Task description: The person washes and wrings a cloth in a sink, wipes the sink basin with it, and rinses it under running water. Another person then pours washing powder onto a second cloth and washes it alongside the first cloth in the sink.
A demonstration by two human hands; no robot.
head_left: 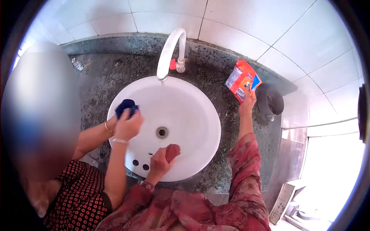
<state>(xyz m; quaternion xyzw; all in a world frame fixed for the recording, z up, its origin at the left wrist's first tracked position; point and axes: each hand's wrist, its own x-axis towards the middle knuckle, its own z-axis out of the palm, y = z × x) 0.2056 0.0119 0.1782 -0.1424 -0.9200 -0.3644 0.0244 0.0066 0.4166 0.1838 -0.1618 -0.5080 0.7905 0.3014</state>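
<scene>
The governing relation is between the orange packet [237,79] and the right hand [248,102]: the packet lies directly at the fingers, at about 11 o'clock from the palm, its longest visible span running roughly from 12 to 6. The right grip pinches the packet's 6 o'clock end; whether the packet rests on the desk [96,81] or is raised off it cannot be told. The right hand is the nearer one. From the left hand [160,162], the packet lies well apart, between 1 and 2 o'clock, beyond the rim of the white basin [192,115]. The left grip is curled around a red cloth [173,152] over the basin's 6 o'clock side. Item count: one packet, outside the basin at 2 o'clock; one red cloth; one dark blue cloth [125,106], in the co-worker's hands [129,125] at the basin's 10 o'clock; one tap [168,54], at 12 o'clock; one drain [162,132], mid-basin; one dark pot [264,104], just beside the right hand at 3 o'clock.
</scene>
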